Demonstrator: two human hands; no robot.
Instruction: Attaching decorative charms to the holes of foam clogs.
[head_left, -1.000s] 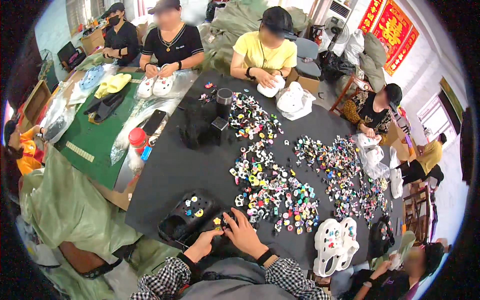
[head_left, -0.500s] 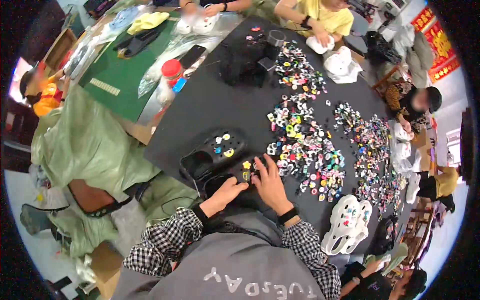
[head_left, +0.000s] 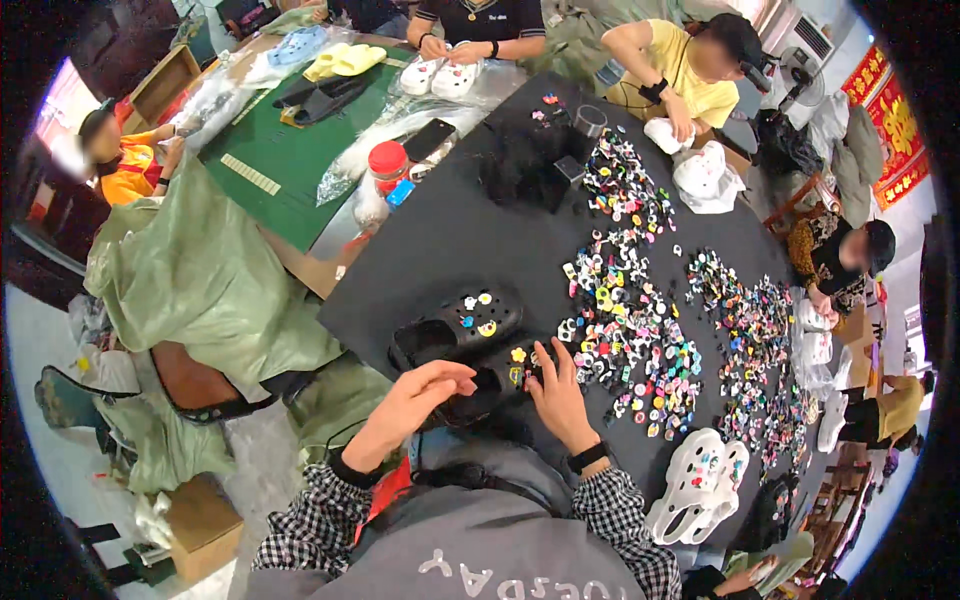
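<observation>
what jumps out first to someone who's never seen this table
The wide scatter of small colourful charms across the black table catches the eye first. At the near edge, the left hand and right hand work over black clogs studded with a few charms. A pair of white clogs lies to the right.

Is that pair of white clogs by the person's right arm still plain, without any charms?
No: the white clogs already carry a few small coloured charms.

Near black clog [head_left: 490,385] half-hidden under both hands (charm designs too small to tell)
</observation>
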